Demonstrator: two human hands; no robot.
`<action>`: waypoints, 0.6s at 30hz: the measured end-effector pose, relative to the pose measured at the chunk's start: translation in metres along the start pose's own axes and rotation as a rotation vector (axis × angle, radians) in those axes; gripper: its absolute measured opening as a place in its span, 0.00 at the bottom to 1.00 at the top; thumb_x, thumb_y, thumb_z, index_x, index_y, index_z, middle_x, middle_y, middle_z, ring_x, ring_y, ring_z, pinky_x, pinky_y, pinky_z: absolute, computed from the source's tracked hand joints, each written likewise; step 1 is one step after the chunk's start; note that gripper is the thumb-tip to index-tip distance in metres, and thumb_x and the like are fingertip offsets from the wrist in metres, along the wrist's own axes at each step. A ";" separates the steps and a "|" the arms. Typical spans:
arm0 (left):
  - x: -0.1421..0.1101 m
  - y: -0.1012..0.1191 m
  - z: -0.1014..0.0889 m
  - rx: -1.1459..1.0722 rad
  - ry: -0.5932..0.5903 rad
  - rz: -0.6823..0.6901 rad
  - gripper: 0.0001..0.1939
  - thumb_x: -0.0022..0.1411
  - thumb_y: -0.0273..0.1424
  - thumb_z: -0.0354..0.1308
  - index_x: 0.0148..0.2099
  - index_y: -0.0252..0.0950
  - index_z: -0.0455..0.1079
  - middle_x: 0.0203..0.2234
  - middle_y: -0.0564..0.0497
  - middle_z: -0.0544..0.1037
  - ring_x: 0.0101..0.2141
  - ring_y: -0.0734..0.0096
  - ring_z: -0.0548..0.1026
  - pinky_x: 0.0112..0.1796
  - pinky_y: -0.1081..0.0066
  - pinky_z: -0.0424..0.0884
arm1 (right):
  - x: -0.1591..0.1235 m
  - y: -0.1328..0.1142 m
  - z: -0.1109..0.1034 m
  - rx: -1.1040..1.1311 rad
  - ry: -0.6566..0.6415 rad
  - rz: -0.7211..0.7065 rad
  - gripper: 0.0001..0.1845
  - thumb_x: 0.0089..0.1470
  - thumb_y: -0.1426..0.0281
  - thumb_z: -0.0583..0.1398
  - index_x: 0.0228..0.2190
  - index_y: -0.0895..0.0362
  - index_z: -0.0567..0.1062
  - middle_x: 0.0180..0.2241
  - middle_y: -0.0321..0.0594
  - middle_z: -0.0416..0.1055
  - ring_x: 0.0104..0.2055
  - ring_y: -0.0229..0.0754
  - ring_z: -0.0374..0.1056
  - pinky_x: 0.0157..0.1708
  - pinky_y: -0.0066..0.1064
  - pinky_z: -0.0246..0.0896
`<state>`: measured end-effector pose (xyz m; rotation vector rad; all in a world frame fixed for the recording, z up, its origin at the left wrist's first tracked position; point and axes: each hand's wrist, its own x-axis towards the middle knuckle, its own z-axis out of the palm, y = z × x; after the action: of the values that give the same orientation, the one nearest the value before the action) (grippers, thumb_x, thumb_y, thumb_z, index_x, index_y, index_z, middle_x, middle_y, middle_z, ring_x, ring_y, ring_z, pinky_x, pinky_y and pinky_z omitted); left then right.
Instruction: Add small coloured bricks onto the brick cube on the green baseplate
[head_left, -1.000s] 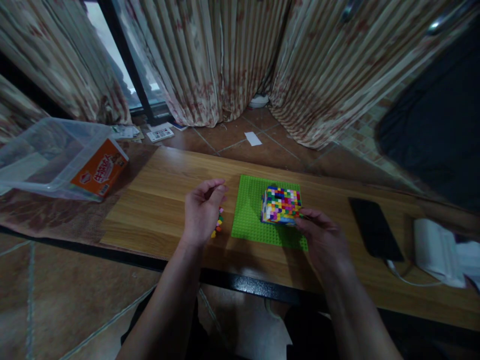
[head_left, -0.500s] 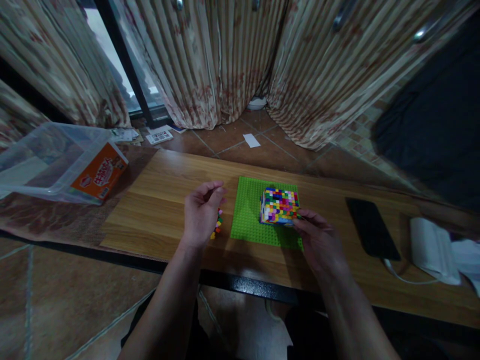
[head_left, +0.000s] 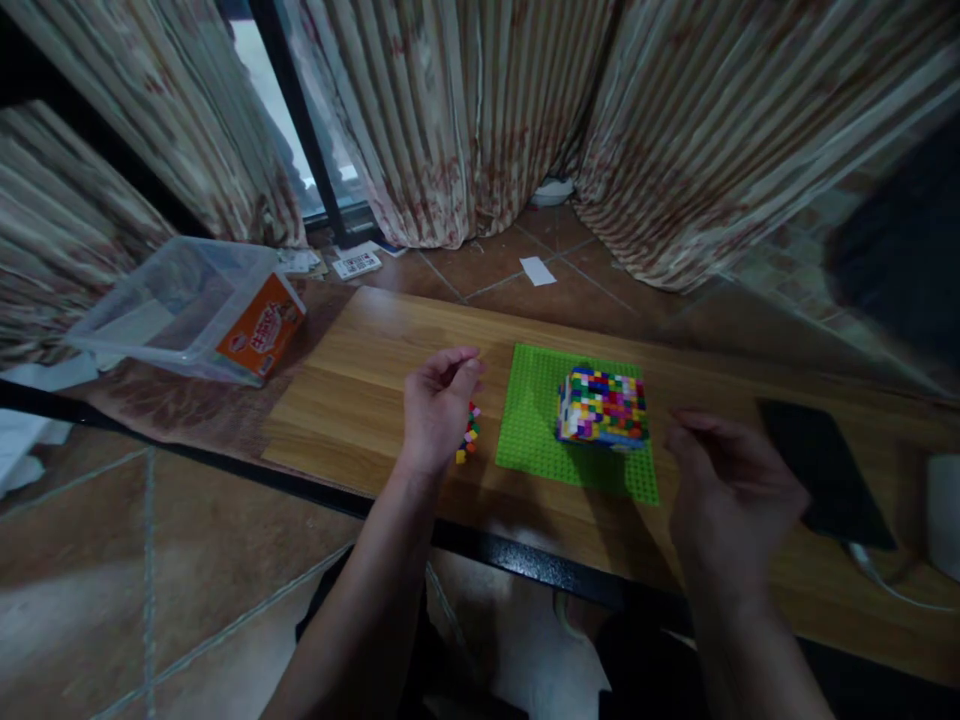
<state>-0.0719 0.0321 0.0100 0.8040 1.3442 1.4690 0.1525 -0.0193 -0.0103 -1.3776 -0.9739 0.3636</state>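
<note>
A block of many-coloured small bricks (head_left: 602, 407) stands on a green studded baseplate (head_left: 534, 425) on the wooden table (head_left: 352, 375). My left hand (head_left: 437, 410) rests on the table left of the plate, fingers curled loosely, beside a short strip of coloured bricks (head_left: 469, 437). Whether it touches the strip is unclear. My right hand (head_left: 731, 490) hovers to the right of the plate, apart from the block, fingers bent and empty, somewhat blurred.
A clear plastic tub (head_left: 176, 305) with an orange box (head_left: 260, 327) lies at the table's left end. A black phone (head_left: 825, 470) with a cable lies at the right. Striped curtains (head_left: 480, 110) hang behind, over a tiled floor with papers.
My right hand has let go of the brick block and pulled back to the right. The view has shifted, so everything sits further right in frame. My left hand has stayed put.
</note>
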 end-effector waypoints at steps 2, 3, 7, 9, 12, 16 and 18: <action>0.001 -0.001 -0.001 -0.007 -0.001 0.014 0.09 0.55 0.32 0.63 0.39 0.35 0.77 0.30 0.49 0.81 0.28 0.72 0.76 0.25 0.76 0.71 | -0.016 -0.010 0.007 -0.040 -0.185 -0.091 0.05 0.52 0.68 0.66 0.34 0.53 0.79 0.34 0.37 0.76 0.37 0.41 0.72 0.39 0.34 0.68; 0.002 -0.002 -0.001 -0.013 -0.004 0.026 0.09 0.55 0.31 0.63 0.38 0.35 0.77 0.30 0.49 0.80 0.28 0.73 0.76 0.26 0.76 0.71 | -0.024 -0.013 0.011 -0.065 -0.309 -0.133 0.05 0.54 0.69 0.66 0.35 0.52 0.79 0.36 0.37 0.76 0.38 0.41 0.73 0.39 0.34 0.68; 0.003 -0.003 -0.002 -0.031 -0.008 0.076 0.06 0.55 0.30 0.63 0.37 0.34 0.77 0.29 0.50 0.80 0.29 0.74 0.76 0.31 0.75 0.73 | -0.054 -0.017 0.033 -0.176 -0.704 -0.248 0.06 0.59 0.69 0.61 0.38 0.51 0.78 0.37 0.38 0.77 0.37 0.41 0.73 0.38 0.33 0.69; 0.003 -0.003 -0.002 -0.032 -0.005 0.074 0.06 0.56 0.29 0.62 0.37 0.35 0.77 0.29 0.51 0.80 0.29 0.74 0.76 0.31 0.76 0.73 | -0.065 -0.014 0.044 -0.201 -0.771 -0.259 0.07 0.60 0.70 0.58 0.39 0.51 0.78 0.36 0.39 0.77 0.37 0.41 0.73 0.38 0.34 0.69; 0.002 -0.002 -0.002 -0.030 -0.009 0.046 0.05 0.57 0.28 0.61 0.37 0.35 0.77 0.28 0.51 0.80 0.29 0.73 0.76 0.29 0.76 0.72 | -0.074 -0.010 0.057 -0.225 -0.784 -0.292 0.08 0.61 0.71 0.57 0.39 0.52 0.77 0.36 0.39 0.77 0.38 0.43 0.74 0.39 0.35 0.70; 0.001 0.000 -0.004 -0.042 -0.015 0.025 0.04 0.58 0.27 0.61 0.37 0.35 0.76 0.26 0.51 0.78 0.28 0.74 0.76 0.28 0.77 0.71 | -0.079 -0.007 0.067 -0.250 -0.794 -0.327 0.10 0.61 0.72 0.57 0.41 0.53 0.77 0.39 0.41 0.77 0.41 0.43 0.73 0.43 0.36 0.70; 0.001 0.001 -0.005 -0.051 -0.018 0.021 0.04 0.58 0.27 0.61 0.37 0.35 0.76 0.26 0.51 0.78 0.27 0.74 0.75 0.28 0.77 0.71 | -0.081 -0.006 0.072 -0.255 -0.800 -0.347 0.10 0.61 0.72 0.56 0.41 0.53 0.77 0.39 0.42 0.77 0.42 0.44 0.73 0.43 0.37 0.70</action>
<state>-0.0770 0.0318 0.0097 0.7991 1.2837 1.5025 0.0490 -0.0326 -0.0420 -1.2605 -1.9436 0.5547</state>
